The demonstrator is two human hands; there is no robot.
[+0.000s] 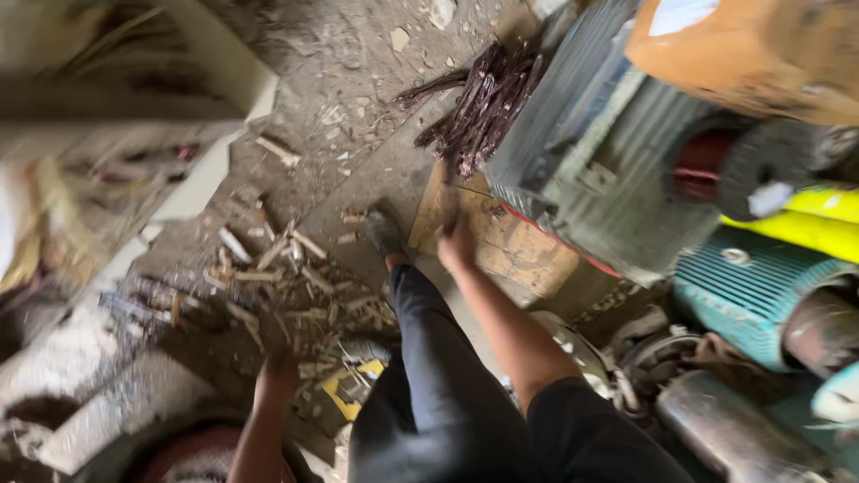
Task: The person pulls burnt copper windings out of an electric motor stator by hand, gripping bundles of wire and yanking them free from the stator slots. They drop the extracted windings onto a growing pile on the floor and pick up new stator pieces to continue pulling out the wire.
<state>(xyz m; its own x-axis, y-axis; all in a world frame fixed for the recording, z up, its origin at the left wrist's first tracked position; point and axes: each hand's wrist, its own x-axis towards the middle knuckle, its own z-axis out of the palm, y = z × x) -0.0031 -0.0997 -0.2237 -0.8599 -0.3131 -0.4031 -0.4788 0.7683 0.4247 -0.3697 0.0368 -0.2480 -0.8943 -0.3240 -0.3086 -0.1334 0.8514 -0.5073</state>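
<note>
On the dusty concrete floor [358, 98], strewn with pale splintered wood scraps [286, 268], a flat rough plywood board [501, 237] lies beside a ribbed grey motor housing [582, 152]. The right hand [456, 246] rests at the board's near edge, fingers too blurred to tell their state. A bundle of dark sticks [488, 103] points away from it. The left hand [277, 367] hangs low over the scraps, its fingers unclear.

Wood scraps [286, 277] lie left of the motors [626, 170].
</note>
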